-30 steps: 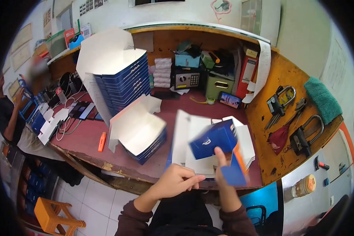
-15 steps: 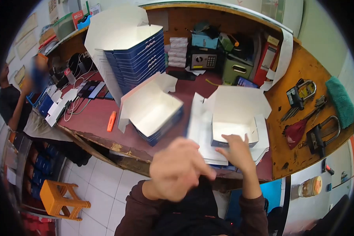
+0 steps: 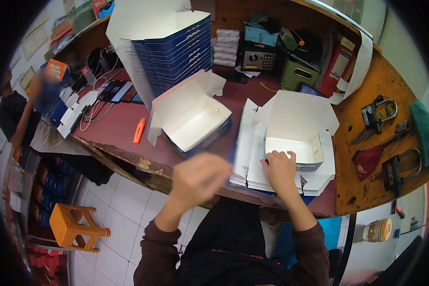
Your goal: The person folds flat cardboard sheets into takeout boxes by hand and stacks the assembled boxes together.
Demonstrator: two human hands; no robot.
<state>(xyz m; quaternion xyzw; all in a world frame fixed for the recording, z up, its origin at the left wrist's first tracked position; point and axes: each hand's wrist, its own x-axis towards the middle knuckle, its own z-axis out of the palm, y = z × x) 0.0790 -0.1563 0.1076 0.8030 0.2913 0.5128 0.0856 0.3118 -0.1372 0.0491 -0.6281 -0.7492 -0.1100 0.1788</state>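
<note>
"Steadying it, perhaps: is that why the right hand touches the open blue-and-white cardboard box?"

"Likely. Its fingers curl over the near rim; whether they pinch, I can't tell. The box sits on a stack of flat white cardboard sheets, seemingly as a handy base."

"And the left hand?"

"Near the maroon-topped table's front edge, too blurred to tell if clenched or holding anything."

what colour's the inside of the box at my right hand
The open box is white inside; head view.
</note>
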